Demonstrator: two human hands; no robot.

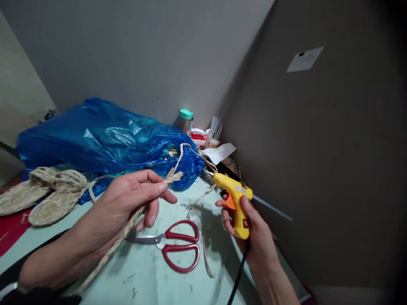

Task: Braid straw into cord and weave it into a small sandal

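Note:
My left hand (136,197) pinches a braided straw cord (119,241) close to its frayed end, and the cord trails down past my forearm. In my right hand (254,231) is a yellow hot glue gun (237,190) with an orange trigger. Its nozzle points left, towards the cord's end but apart from it, and a clear glue stick (271,207) juts out of the back. Below and between the hands lie scissors (181,245) with red handles, their blades partly behind my left hand. A pair of woven straw slippers (57,199) rests at the left.
A large blue plastic bag (95,135) lies along the back of the pale green table (159,284). Behind it stand a flask (185,120) with a teal lid and a paper cup (213,142) holding glue sticks. A dark wall (333,169) closes off the right side.

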